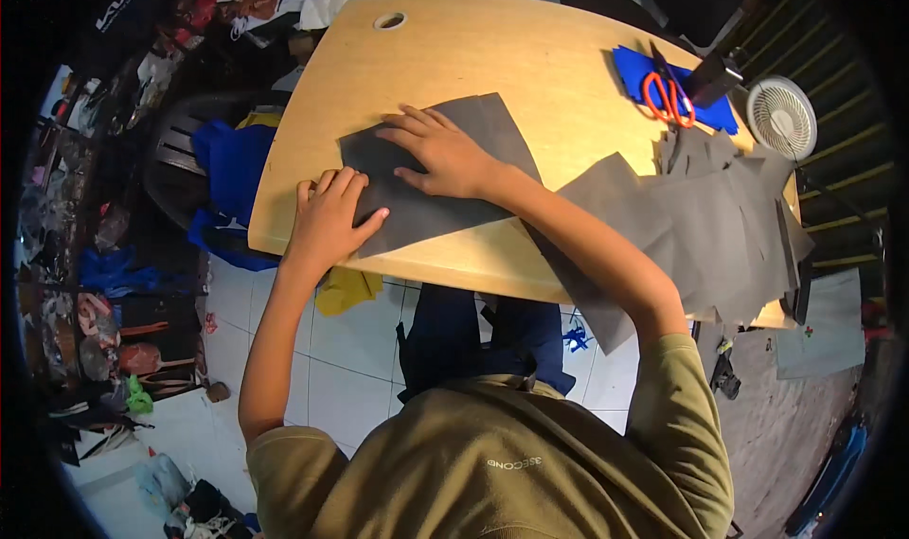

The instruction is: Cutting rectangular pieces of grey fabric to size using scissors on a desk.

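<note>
A dark grey sheet of fabric-like material (502, 141) lies flat near the front left of the wooden table, perhaps more than one layer thick. On its upper middle rests my right hand (440, 151), open, fingers stretched to the left and thumb apart. At the sheet's left edge is my left hand (327, 217), its fingers slightly bent over the edge and its thumb spread onto the sheet. Neither hand grips anything. Under and beyond my right forearm lies a loose pile of similar grey sheets (701, 227), some hanging over the table's front edge.
At the table's (540, 56) back right, orange-handled scissors (668, 99) lie on folded blue fabric (636, 70), beside a black box-like object (713, 78) and a round white fan (781, 118). A dark chair (180, 151) holding blue cloth (237, 175) stands left. Shelves of clutter line the left.
</note>
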Demonstrator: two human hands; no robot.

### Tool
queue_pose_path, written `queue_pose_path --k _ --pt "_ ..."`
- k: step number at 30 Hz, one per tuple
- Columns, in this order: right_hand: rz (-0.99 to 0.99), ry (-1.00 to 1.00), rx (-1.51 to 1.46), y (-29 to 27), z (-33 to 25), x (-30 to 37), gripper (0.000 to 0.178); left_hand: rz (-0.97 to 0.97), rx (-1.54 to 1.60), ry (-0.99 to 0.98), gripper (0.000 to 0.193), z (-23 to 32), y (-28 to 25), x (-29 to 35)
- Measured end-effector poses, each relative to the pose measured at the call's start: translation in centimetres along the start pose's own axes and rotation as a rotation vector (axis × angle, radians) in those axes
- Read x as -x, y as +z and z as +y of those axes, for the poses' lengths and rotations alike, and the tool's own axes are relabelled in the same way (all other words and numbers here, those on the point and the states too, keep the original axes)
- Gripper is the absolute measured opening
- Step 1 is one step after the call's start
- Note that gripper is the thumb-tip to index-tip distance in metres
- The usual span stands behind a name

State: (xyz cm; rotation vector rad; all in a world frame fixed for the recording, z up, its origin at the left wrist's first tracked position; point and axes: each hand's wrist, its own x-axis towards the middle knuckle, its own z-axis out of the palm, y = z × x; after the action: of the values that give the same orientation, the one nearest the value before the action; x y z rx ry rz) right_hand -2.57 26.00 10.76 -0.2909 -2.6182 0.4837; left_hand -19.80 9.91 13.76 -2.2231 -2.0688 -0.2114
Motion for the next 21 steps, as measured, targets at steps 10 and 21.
queue_pose_path --k 10,21 --pt "-0.03 0.156 0.259 1.8 0.9 3.5 0.06 -0.154 -0.111 -0.132 0.036 2.8 -1.8 -2.8" --pt "0.249 0.128 -0.389 0.8 1.4 2.7 0.062 0.292 0.347 -0.142 0.058 6.5 8.5 -4.4"
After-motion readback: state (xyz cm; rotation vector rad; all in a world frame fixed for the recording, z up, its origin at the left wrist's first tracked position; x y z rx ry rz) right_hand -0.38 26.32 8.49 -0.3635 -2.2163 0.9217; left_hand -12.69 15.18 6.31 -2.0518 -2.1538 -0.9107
